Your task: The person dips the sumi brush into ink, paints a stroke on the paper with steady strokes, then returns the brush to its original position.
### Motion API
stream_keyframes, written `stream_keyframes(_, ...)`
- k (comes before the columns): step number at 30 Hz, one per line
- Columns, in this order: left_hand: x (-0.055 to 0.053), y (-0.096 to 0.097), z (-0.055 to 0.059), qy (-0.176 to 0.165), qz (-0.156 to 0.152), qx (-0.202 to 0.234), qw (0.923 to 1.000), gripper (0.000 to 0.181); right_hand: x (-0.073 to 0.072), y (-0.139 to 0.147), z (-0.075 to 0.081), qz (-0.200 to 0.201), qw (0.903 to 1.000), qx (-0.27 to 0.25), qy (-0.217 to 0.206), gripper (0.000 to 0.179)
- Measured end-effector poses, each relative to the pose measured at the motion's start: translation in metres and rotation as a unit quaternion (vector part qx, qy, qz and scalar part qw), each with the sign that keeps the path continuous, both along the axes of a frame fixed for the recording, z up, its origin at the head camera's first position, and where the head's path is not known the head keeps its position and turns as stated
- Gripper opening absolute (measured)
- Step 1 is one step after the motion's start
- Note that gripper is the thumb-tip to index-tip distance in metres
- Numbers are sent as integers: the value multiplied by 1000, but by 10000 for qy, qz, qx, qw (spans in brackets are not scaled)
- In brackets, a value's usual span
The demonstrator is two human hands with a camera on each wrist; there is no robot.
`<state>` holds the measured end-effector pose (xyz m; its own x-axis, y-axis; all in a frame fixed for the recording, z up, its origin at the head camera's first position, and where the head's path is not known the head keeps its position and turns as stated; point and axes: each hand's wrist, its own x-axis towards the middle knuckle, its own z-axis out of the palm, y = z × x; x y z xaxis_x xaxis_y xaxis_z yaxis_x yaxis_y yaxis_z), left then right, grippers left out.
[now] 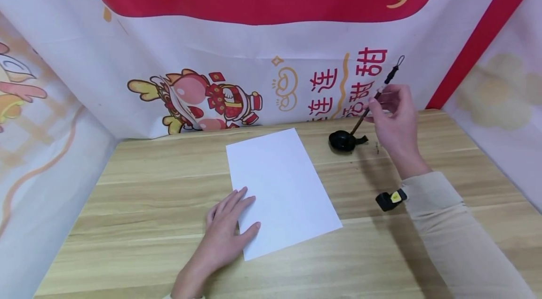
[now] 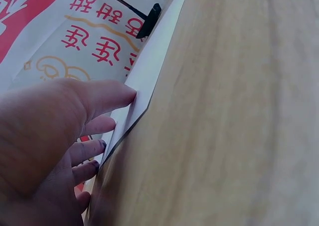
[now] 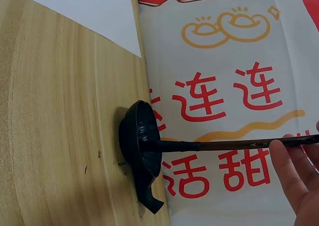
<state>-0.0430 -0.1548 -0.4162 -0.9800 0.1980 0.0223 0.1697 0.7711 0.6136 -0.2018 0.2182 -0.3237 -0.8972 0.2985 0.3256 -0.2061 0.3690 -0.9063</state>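
Observation:
A sheet of white paper (image 1: 283, 190) lies askew on the wooden table. My left hand (image 1: 230, 228) rests on its lower left edge with fingers spread and fairly straight; in the left wrist view the thumb (image 2: 112, 95) touches the sheet. Right of the paper stands a small black ink dish (image 1: 342, 141) with a stem-like handle. Between thumb and fingertips, my right hand (image 1: 395, 120) pinches a brown writing brush (image 1: 361, 120) by its upper shaft. The brush slants down, and its dark tip (image 3: 149, 146) is inside the dish.
A white cloth (image 1: 237, 44) with red and gold festive prints hangs behind the wooden table (image 1: 161, 214). Small dark ink marks (image 3: 86, 169) spot the wood beside the dish. A black wrist device (image 1: 390, 199) sits at the right sleeve.

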Motion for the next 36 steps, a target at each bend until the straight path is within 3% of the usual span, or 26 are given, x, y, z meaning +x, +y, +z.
stream_keyframes(18, -1, 1, -5, -99, -69, 74, 9999, 56, 0, -3, 0, -47, 9981, 598, -139, 37)
stream_keyframes(27, -1, 0, -9, 188, -158, 183, 9995, 56, -1, -4, 0, -210, 9965, 772, -225, 40)
stream_keyframes(36, -4, -1, -6, -30, -135, 155, 9998, 56, -3, -6, -1, -323, 9965, 771, -36, 38)
